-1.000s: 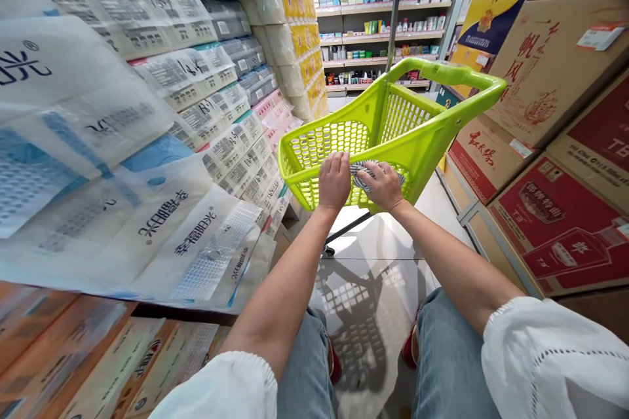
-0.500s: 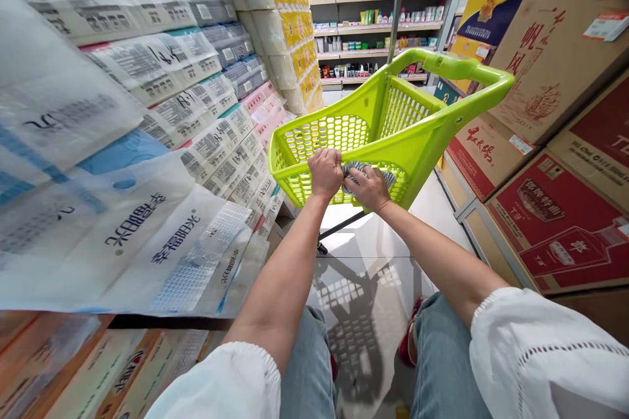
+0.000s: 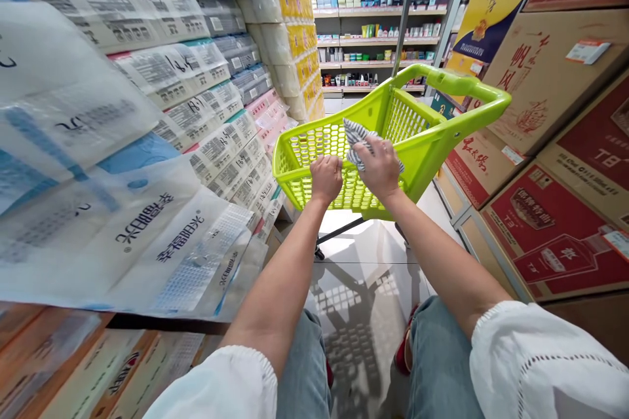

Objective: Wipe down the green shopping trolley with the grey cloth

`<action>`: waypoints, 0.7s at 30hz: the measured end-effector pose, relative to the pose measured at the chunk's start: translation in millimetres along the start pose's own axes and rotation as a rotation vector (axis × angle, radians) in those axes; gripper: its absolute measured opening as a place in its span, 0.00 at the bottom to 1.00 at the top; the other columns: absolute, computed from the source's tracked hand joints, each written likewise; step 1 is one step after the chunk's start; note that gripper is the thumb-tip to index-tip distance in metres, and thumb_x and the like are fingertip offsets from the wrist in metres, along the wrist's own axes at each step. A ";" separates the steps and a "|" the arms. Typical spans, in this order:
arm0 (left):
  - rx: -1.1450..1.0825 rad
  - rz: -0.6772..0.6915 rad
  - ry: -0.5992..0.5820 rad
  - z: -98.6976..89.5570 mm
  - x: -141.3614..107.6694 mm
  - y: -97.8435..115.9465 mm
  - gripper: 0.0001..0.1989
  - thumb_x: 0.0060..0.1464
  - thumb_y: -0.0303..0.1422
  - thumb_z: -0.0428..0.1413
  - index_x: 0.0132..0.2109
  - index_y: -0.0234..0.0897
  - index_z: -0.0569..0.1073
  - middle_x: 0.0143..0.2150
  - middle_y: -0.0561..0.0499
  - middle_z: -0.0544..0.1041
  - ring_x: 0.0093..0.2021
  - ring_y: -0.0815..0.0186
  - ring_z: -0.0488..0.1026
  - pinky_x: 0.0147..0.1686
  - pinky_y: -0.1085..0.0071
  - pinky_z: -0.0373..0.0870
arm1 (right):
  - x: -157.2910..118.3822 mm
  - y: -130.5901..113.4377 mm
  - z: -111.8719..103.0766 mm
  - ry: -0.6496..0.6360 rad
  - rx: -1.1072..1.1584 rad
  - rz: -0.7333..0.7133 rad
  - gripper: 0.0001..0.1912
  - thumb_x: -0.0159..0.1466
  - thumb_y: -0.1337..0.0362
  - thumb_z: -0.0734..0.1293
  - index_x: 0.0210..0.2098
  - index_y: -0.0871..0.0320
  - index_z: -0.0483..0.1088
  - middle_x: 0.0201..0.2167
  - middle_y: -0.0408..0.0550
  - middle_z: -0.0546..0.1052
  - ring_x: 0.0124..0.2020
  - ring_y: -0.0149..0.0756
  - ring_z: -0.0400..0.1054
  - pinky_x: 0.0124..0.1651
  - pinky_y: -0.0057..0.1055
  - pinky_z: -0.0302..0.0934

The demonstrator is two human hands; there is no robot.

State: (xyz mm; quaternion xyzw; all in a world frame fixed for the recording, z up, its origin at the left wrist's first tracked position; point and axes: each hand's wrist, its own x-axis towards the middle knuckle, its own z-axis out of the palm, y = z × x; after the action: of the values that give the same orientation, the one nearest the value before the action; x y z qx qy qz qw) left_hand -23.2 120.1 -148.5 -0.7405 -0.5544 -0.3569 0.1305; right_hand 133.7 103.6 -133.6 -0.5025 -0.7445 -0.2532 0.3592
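A lime-green plastic shopping cart [image 3: 422,163] stands in front of me in the aisle, its handle [image 3: 457,85] at the far right. My left hand [image 3: 326,178] is closed over the rim on the cart's near side. A striped grey-and-white cloth [image 3: 354,134] is gripped in my right hand [image 3: 378,167], which lies at the same rim, farther right. Part of the cloth sticks up above the fingers, and the rest is hidden under the palm. Through the holes of the basket [image 3: 314,141] no goods show.
Wrapped paper packs [image 3: 196,108] are stacked along the left, with yellow-and-white packs [image 3: 289,33] behind. Cardboard cartons [image 3: 531,85] line the right side. Shelves of small bottles and boxes [image 3: 378,10] stand at the back. A metal pole [image 3: 407,13] rises behind the cart.
My right hand has moved up with the cloth, from the basket's outer side to the rim. The cloth's corner now stands above the rim. My left hand keeps its grip.
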 end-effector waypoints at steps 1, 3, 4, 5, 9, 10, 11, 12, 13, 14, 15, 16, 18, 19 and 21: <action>-0.003 -0.004 -0.002 0.1 0.1 -0.2 0.12 0.63 0.33 0.43 0.33 0.40 0.68 0.35 0.47 0.74 0.42 0.59 0.67 0.41 0.62 0.57 | -2.4 -3.3 1.4 -0.030 0.008 -0.016 0.18 0.66 0.64 0.56 0.54 0.50 0.68 0.58 0.51 0.66 0.50 0.46 0.57 0.50 0.43 0.51; -0.005 -0.010 0.000 0.6 0.5 -0.6 0.12 0.63 0.33 0.43 0.32 0.40 0.68 0.34 0.47 0.74 0.41 0.59 0.67 0.41 0.62 0.58 | -11.8 -10.5 7.4 -0.092 0.015 -0.043 0.19 0.66 0.65 0.56 0.54 0.49 0.67 0.59 0.51 0.65 0.50 0.46 0.57 0.50 0.43 0.52; -0.004 -0.011 0.005 0.8 0.7 -0.7 0.13 0.63 0.32 0.43 0.32 0.40 0.67 0.34 0.47 0.74 0.41 0.59 0.67 0.40 0.62 0.58 | -16.8 -13.6 10.5 -0.113 0.018 -0.045 0.19 0.66 0.65 0.57 0.55 0.49 0.67 0.60 0.51 0.64 0.50 0.46 0.57 0.50 0.43 0.52; -0.001 -0.011 0.011 1.0 0.7 -0.6 0.13 0.63 0.32 0.43 0.32 0.40 0.67 0.34 0.47 0.74 0.41 0.59 0.67 0.40 0.62 0.58 | -21.0 -16.1 12.9 -0.124 0.022 -0.038 0.19 0.66 0.65 0.57 0.55 0.49 0.67 0.60 0.51 0.64 0.50 0.46 0.57 0.50 0.43 0.53; 0.011 -0.014 0.018 1.4 -0.5 0.6 0.11 0.62 0.32 0.44 0.32 0.40 0.68 0.34 0.46 0.75 0.41 0.58 0.68 0.41 0.62 0.59 | -22.1 -22.1 11.8 -0.110 0.072 -0.013 0.20 0.65 0.63 0.59 0.56 0.50 0.66 0.59 0.52 0.64 0.50 0.46 0.57 0.50 0.41 0.55; 0.010 -0.010 0.013 1.5 -1.0 0.9 0.10 0.61 0.32 0.45 0.33 0.40 0.68 0.35 0.46 0.75 0.42 0.57 0.68 0.41 0.62 0.59 | -19.2 -23.7 9.9 -0.103 0.083 -0.012 0.20 0.65 0.63 0.59 0.56 0.50 0.66 0.59 0.52 0.64 0.51 0.47 0.57 0.50 0.40 0.55; 0.009 -0.004 0.007 1.6 -1.6 1.1 0.08 0.60 0.31 0.46 0.34 0.40 0.69 0.36 0.46 0.75 0.42 0.57 0.68 0.41 0.61 0.60 | -16.0 -25.6 8.1 -0.099 0.088 -0.013 0.21 0.65 0.63 0.59 0.57 0.50 0.65 0.60 0.52 0.64 0.51 0.47 0.57 0.50 0.40 0.55; 0.009 0.003 0.001 1.8 -2.0 1.3 0.07 0.59 0.31 0.47 0.35 0.40 0.69 0.36 0.45 0.75 0.42 0.56 0.68 0.42 0.61 0.60 | -12.9 -27.6 6.5 -0.095 0.085 -0.013 0.21 0.65 0.63 0.59 0.58 0.50 0.64 0.60 0.51 0.64 0.51 0.47 0.57 0.50 0.40 0.55; 0.008 0.009 -0.004 1.9 -2.4 1.5 0.06 0.58 0.30 0.47 0.36 0.39 0.69 0.37 0.45 0.75 0.43 0.56 0.68 0.42 0.60 0.60 | -10.3 -29.6 5.5 -0.094 0.076 -0.014 0.22 0.65 0.63 0.58 0.58 0.49 0.64 0.60 0.51 0.64 0.51 0.47 0.57 0.49 0.40 0.55; 0.008 0.011 -0.008 1.9 -2.6 1.6 0.07 0.58 0.30 0.47 0.36 0.39 0.69 0.37 0.45 0.75 0.43 0.55 0.68 0.42 0.60 0.60 | -8.5 -31.2 4.8 -0.095 0.062 -0.015 0.22 0.66 0.64 0.57 0.58 0.49 0.64 0.60 0.51 0.65 0.50 0.47 0.57 0.48 0.40 0.56; 0.007 0.010 -0.009 1.8 -2.7 1.8 0.07 0.58 0.29 0.47 0.36 0.39 0.69 0.37 0.45 0.75 0.43 0.56 0.68 0.42 0.60 0.60 | -7.4 -32.0 4.5 -0.097 0.048 -0.020 0.22 0.66 0.64 0.57 0.58 0.50 0.64 0.59 0.52 0.65 0.49 0.47 0.58 0.47 0.40 0.56; 0.006 0.007 -0.009 1.5 -2.7 2.1 0.08 0.58 0.29 0.46 0.36 0.39 0.70 0.36 0.45 0.75 0.43 0.56 0.68 0.42 0.60 0.60 | -6.9 -31.7 4.2 -0.101 0.034 -0.026 0.22 0.66 0.64 0.56 0.58 0.50 0.64 0.59 0.53 0.66 0.49 0.47 0.58 0.47 0.41 0.56; 0.003 0.001 -0.007 0.6 -2.5 2.7 0.09 0.60 0.29 0.45 0.36 0.40 0.69 0.36 0.46 0.75 0.42 0.57 0.68 0.41 0.61 0.59 | -7.0 -26.5 3.1 -0.113 0.010 -0.029 0.21 0.66 0.65 0.56 0.58 0.50 0.64 0.59 0.54 0.66 0.48 0.47 0.58 0.45 0.41 0.56; 0.000 0.000 -0.008 0.1 -2.4 2.9 0.10 0.61 0.30 0.44 0.36 0.41 0.69 0.36 0.46 0.75 0.42 0.57 0.68 0.41 0.61 0.59 | -7.2 -21.2 1.9 -0.121 -0.002 -0.019 0.21 0.66 0.65 0.56 0.58 0.50 0.64 0.59 0.54 0.66 0.48 0.47 0.59 0.45 0.41 0.56; -0.013 0.001 -0.010 -0.7 -2.3 3.0 0.11 0.62 0.31 0.43 0.35 0.41 0.69 0.36 0.48 0.75 0.42 0.58 0.68 0.42 0.61 0.59 | -7.1 -6.0 -1.8 -0.123 -0.034 0.031 0.21 0.66 0.65 0.56 0.57 0.50 0.65 0.58 0.55 0.66 0.48 0.48 0.58 0.45 0.42 0.55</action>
State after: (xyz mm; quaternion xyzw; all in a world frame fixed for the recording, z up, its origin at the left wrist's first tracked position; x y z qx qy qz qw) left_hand -21.1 117.0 -148.9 -0.7432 -0.5525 -0.3567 0.1232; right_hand 130.3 96.0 -138.2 -0.5346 -0.7529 -0.2291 0.3080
